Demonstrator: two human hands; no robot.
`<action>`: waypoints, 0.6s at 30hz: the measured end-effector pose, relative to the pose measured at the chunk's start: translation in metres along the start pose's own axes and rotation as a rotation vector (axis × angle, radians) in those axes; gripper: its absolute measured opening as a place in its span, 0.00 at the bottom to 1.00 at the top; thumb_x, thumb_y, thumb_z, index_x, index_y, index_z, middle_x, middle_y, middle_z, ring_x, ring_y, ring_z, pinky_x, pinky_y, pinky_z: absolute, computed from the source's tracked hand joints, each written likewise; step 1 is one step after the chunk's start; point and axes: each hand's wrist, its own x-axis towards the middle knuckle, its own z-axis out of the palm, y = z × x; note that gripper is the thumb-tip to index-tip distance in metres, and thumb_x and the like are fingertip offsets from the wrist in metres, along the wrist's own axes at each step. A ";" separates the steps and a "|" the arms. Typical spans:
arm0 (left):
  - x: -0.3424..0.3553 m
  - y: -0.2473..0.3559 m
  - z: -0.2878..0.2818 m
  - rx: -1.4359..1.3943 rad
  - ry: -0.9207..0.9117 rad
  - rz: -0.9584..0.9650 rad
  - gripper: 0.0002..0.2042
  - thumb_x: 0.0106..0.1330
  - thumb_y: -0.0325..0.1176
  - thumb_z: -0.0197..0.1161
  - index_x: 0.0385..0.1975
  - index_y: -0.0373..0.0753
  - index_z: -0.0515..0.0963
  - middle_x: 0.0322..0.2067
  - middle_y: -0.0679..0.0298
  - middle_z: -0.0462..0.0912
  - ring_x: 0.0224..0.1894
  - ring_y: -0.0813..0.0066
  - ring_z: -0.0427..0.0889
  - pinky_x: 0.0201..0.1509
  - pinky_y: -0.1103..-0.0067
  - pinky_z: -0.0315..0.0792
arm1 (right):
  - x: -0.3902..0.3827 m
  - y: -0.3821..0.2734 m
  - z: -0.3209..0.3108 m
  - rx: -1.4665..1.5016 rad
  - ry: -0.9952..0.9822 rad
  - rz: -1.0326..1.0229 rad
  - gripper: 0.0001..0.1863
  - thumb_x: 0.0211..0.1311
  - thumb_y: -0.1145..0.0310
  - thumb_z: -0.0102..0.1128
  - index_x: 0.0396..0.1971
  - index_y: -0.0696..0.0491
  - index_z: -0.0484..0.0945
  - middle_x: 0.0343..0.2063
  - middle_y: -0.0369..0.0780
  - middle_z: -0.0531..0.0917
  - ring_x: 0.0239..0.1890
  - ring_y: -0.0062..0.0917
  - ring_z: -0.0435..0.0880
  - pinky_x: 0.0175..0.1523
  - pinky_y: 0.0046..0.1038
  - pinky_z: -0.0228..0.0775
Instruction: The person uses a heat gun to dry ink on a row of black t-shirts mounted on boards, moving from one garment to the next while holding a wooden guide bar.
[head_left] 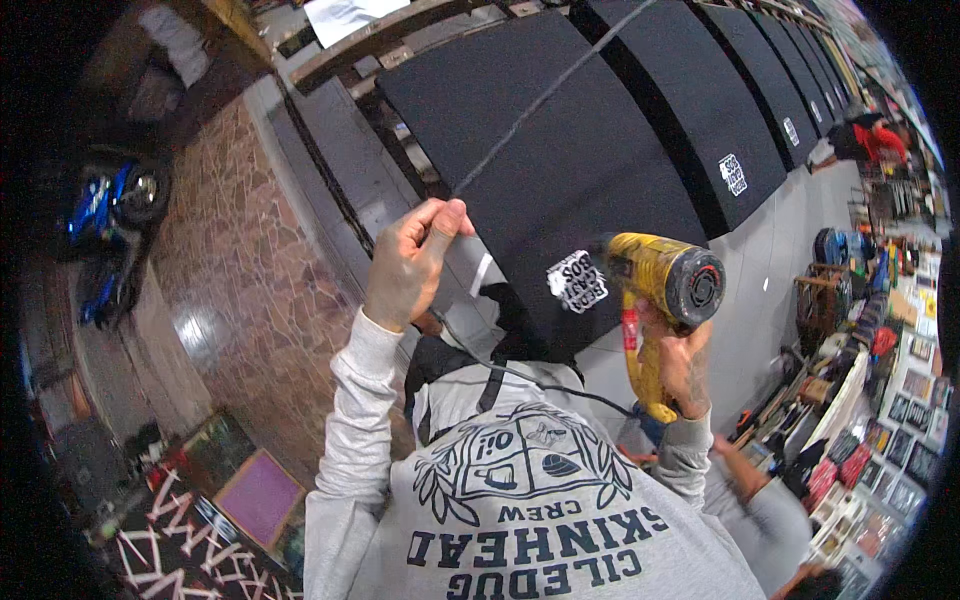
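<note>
The left hand (408,265) was raised ahead of the chest, its thumb and fingers pinched shut on the near end of a thin grey strip (540,100). From that pinch the strip ran up and to the right, away from the person, in one taut slanting line across the face of the nearest black panel (560,170). Its long axis therefore lay on a diagonal, with the held end low and left and the far end high and right, beyond the panel's top edge.

The right hand (685,365) was wrapped closed round the grip of a yellow heat gun (665,290). The gun stood just right of the panel's lower corner, near a white sticker (577,280); its round rear grille faced the camera and its nozzle pointed away toward the panel, hidden from view. The gun lay below and to the right of the pinched end, well apart from the left hand, and the strip passed above it. So the left hand was the nearer one to the strip, touching it, while the right held the gun off to the side of the strip's line.

More black panels (720,110) leaned in a row to the right.
</note>
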 end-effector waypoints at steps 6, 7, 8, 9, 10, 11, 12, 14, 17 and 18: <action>0.040 0.002 -0.088 -0.049 0.017 0.260 0.18 0.77 0.46 0.58 0.43 0.36 0.85 0.27 0.71 0.79 0.33 0.87 0.73 0.39 0.84 0.70 | -0.016 -0.012 0.076 0.355 0.444 0.114 0.18 0.64 0.59 0.70 0.46 0.55 0.79 0.34 0.37 0.83 0.24 0.19 0.80 0.25 0.23 0.74; 0.036 0.011 -0.103 -0.113 -0.061 0.098 0.18 0.77 0.46 0.57 0.48 0.36 0.84 0.30 0.72 0.80 0.34 0.87 0.74 0.41 0.85 0.71 | -0.016 -0.043 0.088 0.376 0.557 0.187 0.18 0.65 0.56 0.68 0.44 0.55 0.79 0.29 0.36 0.80 0.20 0.18 0.78 0.22 0.22 0.72; 0.038 0.014 -0.118 -0.138 -0.087 0.089 0.18 0.77 0.46 0.57 0.49 0.36 0.83 0.32 0.71 0.82 0.36 0.86 0.76 0.43 0.85 0.71 | -0.018 -0.081 0.091 0.378 0.654 0.274 0.18 0.67 0.53 0.66 0.41 0.54 0.79 0.24 0.34 0.78 0.15 0.17 0.75 0.20 0.22 0.71; 0.045 0.022 -0.141 -0.139 -0.126 0.108 0.19 0.78 0.46 0.56 0.49 0.35 0.83 0.34 0.71 0.83 0.37 0.85 0.77 0.45 0.84 0.72 | -0.022 -0.090 0.094 0.440 0.690 0.361 0.20 0.71 0.49 0.60 0.39 0.54 0.78 0.23 0.35 0.78 0.15 0.19 0.76 0.19 0.23 0.71; 0.051 0.034 -0.170 -0.143 -0.125 0.144 0.19 0.78 0.46 0.56 0.49 0.35 0.83 0.34 0.70 0.83 0.38 0.85 0.77 0.45 0.85 0.72 | -0.021 -0.102 0.106 0.698 0.667 0.309 0.21 0.72 0.48 0.57 0.37 0.54 0.76 0.21 0.36 0.78 0.13 0.21 0.75 0.18 0.23 0.69; 0.056 0.047 -0.201 -0.145 -0.122 0.179 0.19 0.78 0.46 0.56 0.49 0.35 0.83 0.35 0.70 0.84 0.38 0.85 0.78 0.46 0.85 0.72 | -0.017 -0.113 0.119 0.954 0.629 0.253 0.22 0.74 0.47 0.53 0.36 0.55 0.74 0.20 0.37 0.77 0.12 0.22 0.74 0.17 0.23 0.68; 0.061 0.063 -0.223 -0.121 -0.117 0.217 0.19 0.78 0.46 0.56 0.48 0.34 0.83 0.35 0.70 0.84 0.38 0.85 0.78 0.47 0.85 0.72 | -0.012 -0.110 0.127 1.094 0.439 0.109 0.23 0.75 0.46 0.50 0.36 0.55 0.74 0.20 0.38 0.77 0.13 0.23 0.73 0.18 0.23 0.67; 0.070 0.085 -0.274 -0.087 -0.074 0.266 0.19 0.78 0.46 0.55 0.47 0.34 0.83 0.36 0.69 0.84 0.39 0.85 0.78 0.48 0.85 0.72 | 0.015 -0.097 0.143 1.327 0.003 -0.172 0.25 0.77 0.45 0.43 0.36 0.55 0.72 0.20 0.41 0.78 0.14 0.24 0.71 0.19 0.23 0.65; 0.100 0.100 -0.344 -0.053 -0.022 0.315 0.17 0.78 0.45 0.56 0.45 0.36 0.83 0.33 0.72 0.80 0.33 0.89 0.71 0.40 0.87 0.67 | 0.065 -0.138 0.185 1.567 0.008 -0.246 0.26 0.77 0.44 0.42 0.35 0.55 0.70 0.18 0.42 0.76 0.17 0.26 0.72 0.25 0.28 0.68; 0.111 0.097 -0.368 -0.046 0.006 0.324 0.17 0.78 0.45 0.56 0.44 0.37 0.83 0.30 0.74 0.78 0.30 0.90 0.69 0.36 0.87 0.65 | 0.084 -0.147 0.195 1.610 -0.112 -0.290 0.24 0.77 0.47 0.43 0.37 0.56 0.70 0.22 0.42 0.76 0.21 0.26 0.74 0.30 0.29 0.68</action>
